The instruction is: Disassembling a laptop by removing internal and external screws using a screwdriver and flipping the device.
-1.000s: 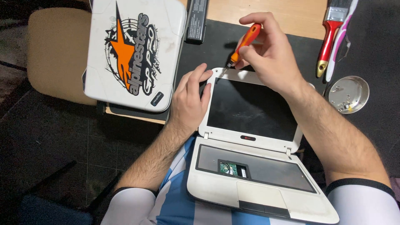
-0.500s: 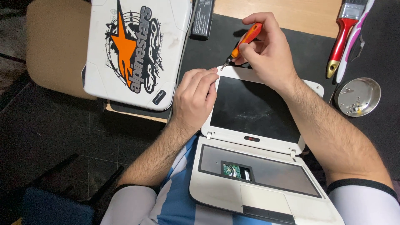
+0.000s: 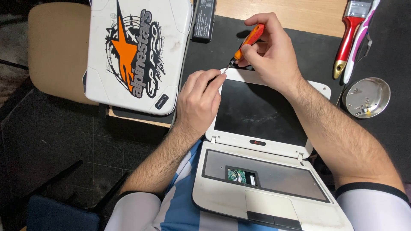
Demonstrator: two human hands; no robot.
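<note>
In right grip (image 3: 269,53), orange screwdriver (image 3: 247,42)

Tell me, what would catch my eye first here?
Probably the open white laptop at centre, keyboard gone, a small green circuit board showing through a hole. At its screen's top left corner the right hand holds an orange screwdriver, the left hand pinching by the tip. At upper left lies a second white laptop, closed, with a bold orange star sticker.

floor: dark tiles (image 3: 51,141) | tan chair seat (image 3: 58,51) | wooden desk (image 3: 291,13)
</note>
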